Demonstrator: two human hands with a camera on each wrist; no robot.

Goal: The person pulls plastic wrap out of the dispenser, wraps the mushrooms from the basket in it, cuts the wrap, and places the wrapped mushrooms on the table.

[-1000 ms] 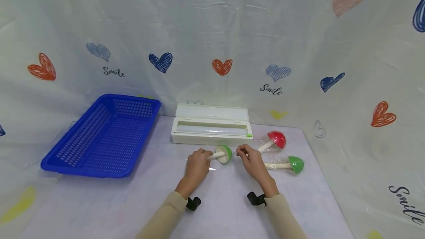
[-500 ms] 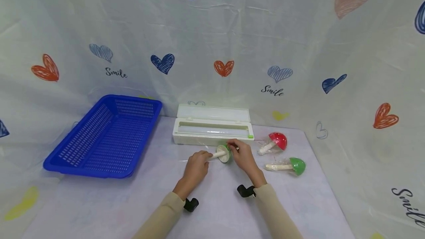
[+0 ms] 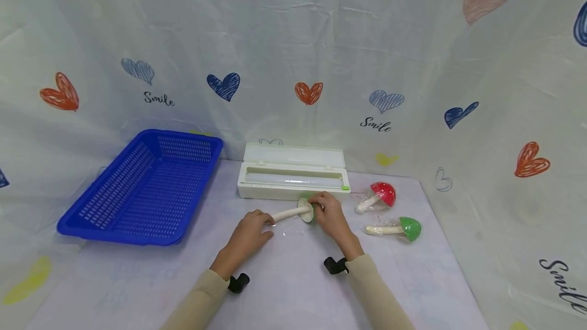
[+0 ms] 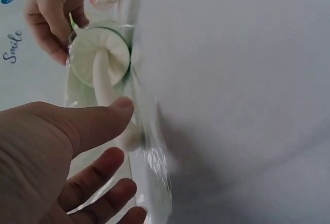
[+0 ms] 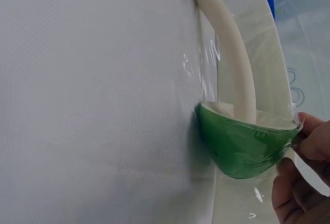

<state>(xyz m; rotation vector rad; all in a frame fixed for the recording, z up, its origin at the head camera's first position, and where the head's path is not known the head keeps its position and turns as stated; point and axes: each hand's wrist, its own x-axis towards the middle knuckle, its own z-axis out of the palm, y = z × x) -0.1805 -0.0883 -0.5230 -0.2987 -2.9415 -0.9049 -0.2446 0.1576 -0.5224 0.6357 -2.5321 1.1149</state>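
A toy mushroom with a green cap (image 5: 242, 147) and a white stem (image 3: 288, 214) lies on a clear sheet of cling film (image 4: 157, 170) at the middle of the table. Film stretches over the cap in the right wrist view. My right hand (image 3: 329, 215) pinches the film at the cap's edge, on the side away from the stem. Beside the free end of the stem is my left hand (image 3: 249, 232), its thumb and fingers spread apart with nothing gripped between them.
Behind the mushroom stands a white cling film dispenser (image 3: 293, 192), lid raised. Two film-wrapped mushrooms, one red-capped (image 3: 383, 194) and one green-capped (image 3: 410, 229), lie to the right. A blue plastic basket (image 3: 160, 240) sits at the left, near the patterned wall sheet (image 3: 339, 55).
My right hand has come left from beside the wrapped mushrooms to the green cap. My left hand has let go of the stem and drawn back to the left, uncovering more of it.
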